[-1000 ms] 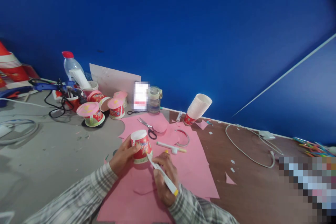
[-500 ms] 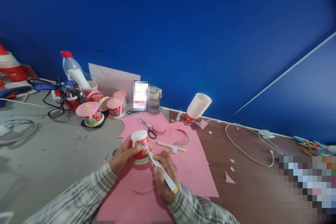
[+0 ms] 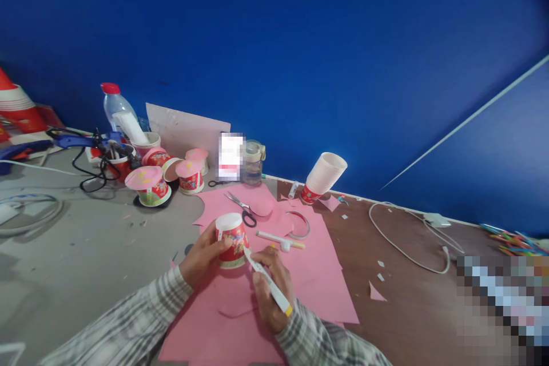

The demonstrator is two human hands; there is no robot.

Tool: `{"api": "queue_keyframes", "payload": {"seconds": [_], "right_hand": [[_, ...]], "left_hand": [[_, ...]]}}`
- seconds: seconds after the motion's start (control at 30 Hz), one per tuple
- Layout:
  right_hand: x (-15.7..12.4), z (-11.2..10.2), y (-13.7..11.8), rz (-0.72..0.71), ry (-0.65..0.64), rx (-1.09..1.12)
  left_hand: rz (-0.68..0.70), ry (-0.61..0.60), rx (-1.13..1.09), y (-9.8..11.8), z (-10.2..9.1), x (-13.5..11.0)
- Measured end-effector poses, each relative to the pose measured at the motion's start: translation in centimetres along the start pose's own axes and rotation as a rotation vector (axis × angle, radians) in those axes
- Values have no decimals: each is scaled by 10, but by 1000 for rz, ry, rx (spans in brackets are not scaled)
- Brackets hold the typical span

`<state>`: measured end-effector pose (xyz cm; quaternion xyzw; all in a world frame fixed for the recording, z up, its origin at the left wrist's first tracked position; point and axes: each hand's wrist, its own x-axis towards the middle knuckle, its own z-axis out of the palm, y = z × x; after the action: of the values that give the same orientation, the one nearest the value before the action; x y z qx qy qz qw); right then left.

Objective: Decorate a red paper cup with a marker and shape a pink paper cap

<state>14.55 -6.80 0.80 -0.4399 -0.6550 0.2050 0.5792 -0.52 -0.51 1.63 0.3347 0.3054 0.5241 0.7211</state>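
Note:
An upside-down red patterned paper cup [image 3: 232,245] is gripped at its left side by my left hand [image 3: 202,257], thumb across its front. In my right hand [image 3: 274,286] is a white marker [image 3: 271,287] with a yellow end, its tip at the cup's lower right side. Pink paper [image 3: 309,286] lies beneath both hands. On it, beyond the cup, are scissors [image 3: 242,207] with dark handles, a second marker [image 3: 278,239] with a greenish end, and a ring of tape [image 3: 305,229]. Whether the tip touches the cup is hard to make out.
Several red cups with pink paper tops [image 3: 191,177] stand at the back left, near a clear bottle [image 3: 118,106]. A leaning stack of white cups [image 3: 325,174] is at the back right. A white cable [image 3: 403,263] and paper scraps [image 3: 376,291] lie rightward.
The whole view has shifted very slightly. Both hands, the cup and the marker keep nearly the same pose.

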Motion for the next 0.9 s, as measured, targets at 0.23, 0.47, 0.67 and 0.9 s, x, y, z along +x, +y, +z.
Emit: {"api": "queue_keyframes", "payload": {"seconds": [0.23,0.47,0.67,0.9], "right_hand": [[-3,0,1,-15,-5,14],[0,1,0,-40,2,12],[0,1,-1,-53,-4,5],[-1,1,-2,-57,2,-15]], "left_hand": [[-6,5,6,-1,-2,1],[4,-16,23,-1,-4,2],[12,-15,0,-1,-3,2],[16,13,-6,-1,0,2]]}}
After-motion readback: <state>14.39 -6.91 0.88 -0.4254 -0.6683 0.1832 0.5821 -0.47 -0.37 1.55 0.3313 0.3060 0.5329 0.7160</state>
